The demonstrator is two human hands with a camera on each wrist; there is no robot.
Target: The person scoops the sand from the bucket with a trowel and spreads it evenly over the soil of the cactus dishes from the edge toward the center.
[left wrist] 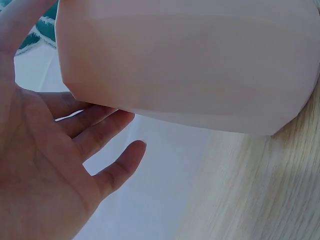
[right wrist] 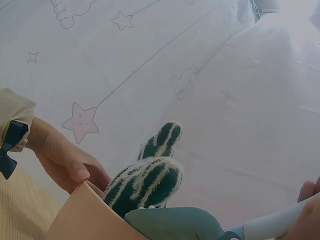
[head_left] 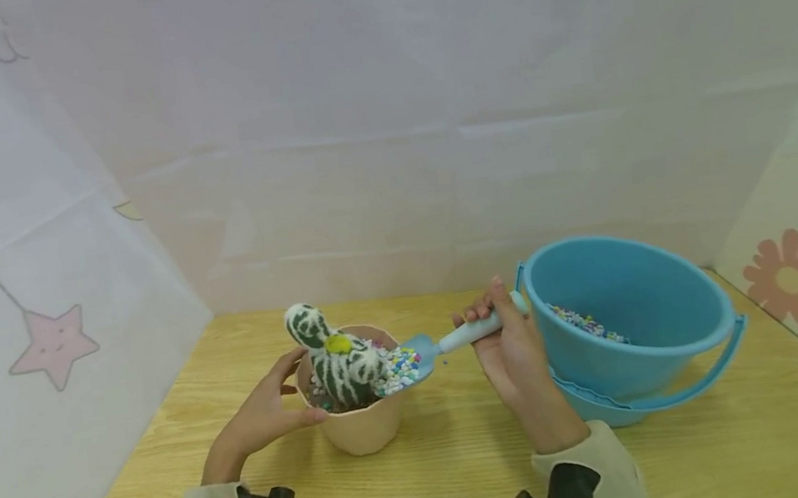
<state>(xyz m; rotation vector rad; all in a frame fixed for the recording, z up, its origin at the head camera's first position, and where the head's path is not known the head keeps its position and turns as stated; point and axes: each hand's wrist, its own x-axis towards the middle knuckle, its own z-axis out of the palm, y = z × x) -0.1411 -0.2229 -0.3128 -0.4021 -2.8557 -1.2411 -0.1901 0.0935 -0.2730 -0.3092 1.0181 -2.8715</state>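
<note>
A peach flowerpot point(head_left: 363, 434) stands on the wooden table with a fuzzy green-and-white toy cactus point(head_left: 343, 374) in it, a yellow bloom on its side. My left hand point(head_left: 264, 418) holds the pot from the left, thumb at the near rim and fingers round the far side; in the left wrist view, fingertips point(left wrist: 125, 120) lie against its wall. My right hand point(head_left: 515, 356) grips the pale handle of a small blue trowel point(head_left: 423, 350). Its blade, loaded with colourful little pellets point(head_left: 401, 370), tips over the pot's right rim beside the cactus.
To the right stands a blue bucket point(head_left: 613, 376) with more pellets point(head_left: 586, 323) inside and its handle point(head_left: 705, 387) lowered toward the front. White printed sheets point(head_left: 382, 117) enclose the table point(head_left: 464, 459) at the back and sides.
</note>
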